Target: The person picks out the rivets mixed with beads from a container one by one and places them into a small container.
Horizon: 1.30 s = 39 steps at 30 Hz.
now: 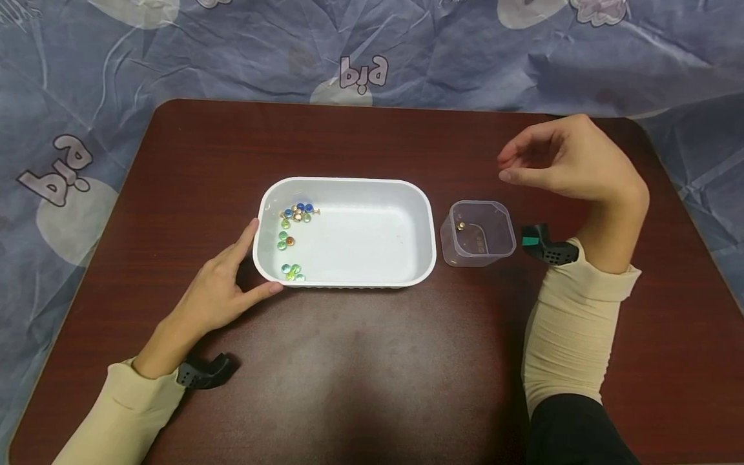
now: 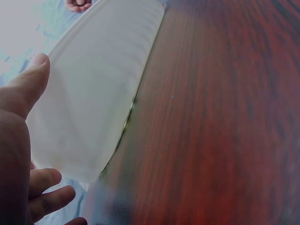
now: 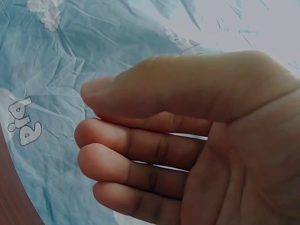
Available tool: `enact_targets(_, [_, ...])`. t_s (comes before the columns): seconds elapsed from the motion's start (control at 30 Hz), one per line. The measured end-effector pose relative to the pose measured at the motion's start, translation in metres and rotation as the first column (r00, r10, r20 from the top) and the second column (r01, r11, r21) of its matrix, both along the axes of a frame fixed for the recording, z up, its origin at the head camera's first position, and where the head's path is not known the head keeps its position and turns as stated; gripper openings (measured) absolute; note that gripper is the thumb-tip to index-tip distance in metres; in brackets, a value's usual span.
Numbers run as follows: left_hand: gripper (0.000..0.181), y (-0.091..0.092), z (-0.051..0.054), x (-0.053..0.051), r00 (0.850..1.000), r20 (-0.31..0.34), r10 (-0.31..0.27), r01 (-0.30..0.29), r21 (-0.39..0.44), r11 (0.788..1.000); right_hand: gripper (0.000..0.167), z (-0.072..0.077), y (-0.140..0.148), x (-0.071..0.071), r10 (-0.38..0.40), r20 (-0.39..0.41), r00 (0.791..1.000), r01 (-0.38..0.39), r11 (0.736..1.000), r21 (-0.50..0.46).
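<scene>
A white tray stands mid-table with glass marbles in green, blue and amber along its left end. Among the upper marbles lie small gold-coloured pieces, too small to tell their kind. My left hand rests against the tray's left end, thumb at the near corner of the rim and fingers stretched along the outer side. To the right of the tray is a clear plastic box with a tiny gold-coloured piece inside. Raised beyond this box, my right hand has loosely bent fingers and nothing visible in them.
The dark brown wooden table lies under everything. A blue-grey printed cloth hangs or lies behind its far edge. Black wrist devices sit at both cuffs, the right one close to the clear box.
</scene>
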<state>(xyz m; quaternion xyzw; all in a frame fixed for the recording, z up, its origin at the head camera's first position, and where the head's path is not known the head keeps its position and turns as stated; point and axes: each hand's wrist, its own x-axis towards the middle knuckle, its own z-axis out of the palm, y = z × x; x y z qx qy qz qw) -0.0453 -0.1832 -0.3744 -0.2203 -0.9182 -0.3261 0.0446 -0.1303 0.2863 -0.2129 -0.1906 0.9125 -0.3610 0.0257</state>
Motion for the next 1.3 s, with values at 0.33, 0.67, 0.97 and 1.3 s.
enact_targets(0.33, [0.105,0.000,0.000,0.000,1.000,0.005,-0.004,0.004,0.001,1.000,0.013,0.000,-0.003,-0.002,0.006,-0.002,1.000,-0.006,1.000,0.010])
enact_targets(0.67, [0.105,0.001,0.000,0.000,1.000,0.010,-0.003,0.003,0.002,1.000,0.011,0.000,-0.012,-0.003,0.019,-0.042,0.999,-0.018,0.999,0.032])
enact_targets(0.97, [0.105,0.000,0.000,0.000,1.000,0.009,-0.001,0.001,-0.003,1.000,0.011,-0.003,-0.029,-0.008,0.034,-0.106,0.994,-0.032,0.999,0.023])
enact_targets(1.3, [0.104,0.000,0.001,0.000,1.000,-0.002,-0.006,0.006,0.005,1.000,0.013,-0.005,-0.052,-0.013,0.070,-0.058,0.996,-0.069,0.998,0.009])
